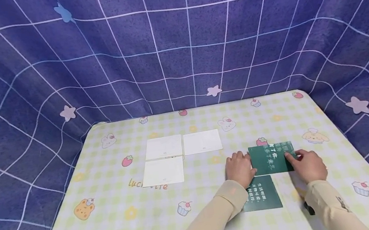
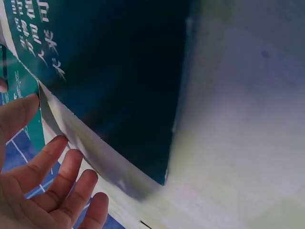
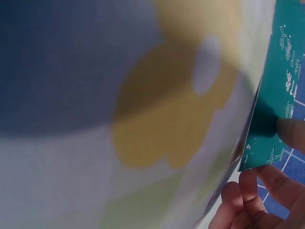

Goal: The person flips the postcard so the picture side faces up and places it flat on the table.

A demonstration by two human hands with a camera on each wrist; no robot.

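Observation:
Two dark green cards printed with white characters lie at the right of the table, one behind the other. At the far green card [image 1: 268,160], my right hand [image 1: 311,166] pinches the right end, thumb on its face and fingers at its edge, as the right wrist view also shows. My left hand [image 1: 240,170] sits by that card's left end, its thumb near the lower left corner. Spread, relaxed fingers [image 2: 71,164] show in the left wrist view. The near green card [image 1: 265,197] is partly covered by the left forearm.
Three white cards lie left of centre: a back left card [image 1: 163,147], a back right card [image 1: 202,142] and a front card [image 1: 164,171]. A pastel checked cloth [image 1: 115,225] covers the table, with a blue grid curtain [image 1: 174,64] behind. A small black object [image 1: 309,208] shows beside the right sleeve.

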